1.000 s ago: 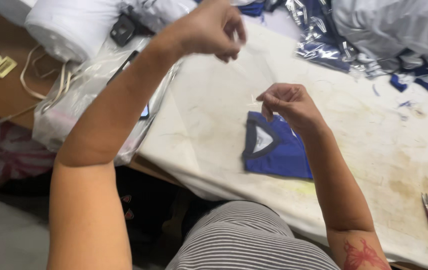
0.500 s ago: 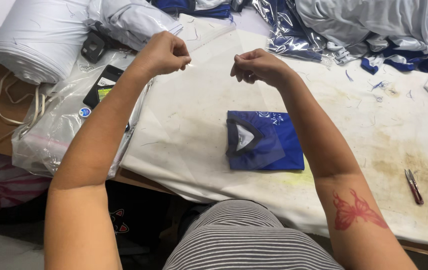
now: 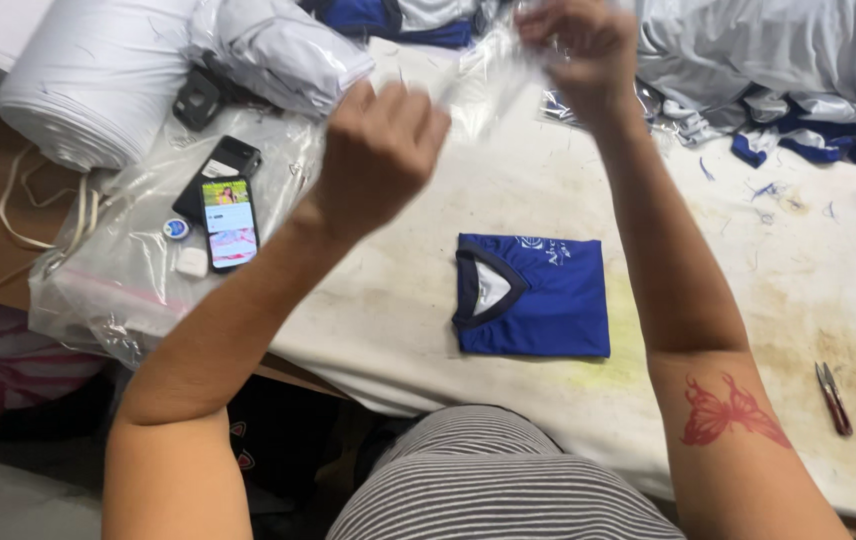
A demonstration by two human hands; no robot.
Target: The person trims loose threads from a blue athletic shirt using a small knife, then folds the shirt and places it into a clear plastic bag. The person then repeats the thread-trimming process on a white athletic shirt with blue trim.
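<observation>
Both hands are raised above the stained white cloth-covered tabletop (image 3: 748,300), stretching a thin clear plastic bag (image 3: 483,75) between them. The left hand (image 3: 378,150) is balled up, its fingers curled shut on the near edge of that bag. The right hand (image 3: 578,45) is higher and farther from the person, its fingers pinched together on the bag's far edge. Both hands are blurred, so the exact grip on the film is hard to make out.

Below the hands, flat on the tabletop, lies a neatly folded royal-blue jersey with a dark V-neck collar and a white inner label (image 3: 533,295). It sits between the two forearms, touched by neither hand.

To the left of the folded jersey, a pile of clear plastic bags (image 3: 128,290) hangs over the tabletop's edge, and a black smartphone with a lit screen (image 3: 230,222) rests on top of it. A small round blue-and-white badge (image 3: 176,228) lies just beside the phone. Farther left of that, a large roll of white fabric (image 3: 98,80) lies across the corner.

To the right of the jersey, well apart from it, a small pair of dark red thread snips (image 3: 834,398) lies near the tabletop's front edge. Beyond the jersey, at the far right, heaped pale grey and blue garments (image 3: 788,60) are piled up.
</observation>
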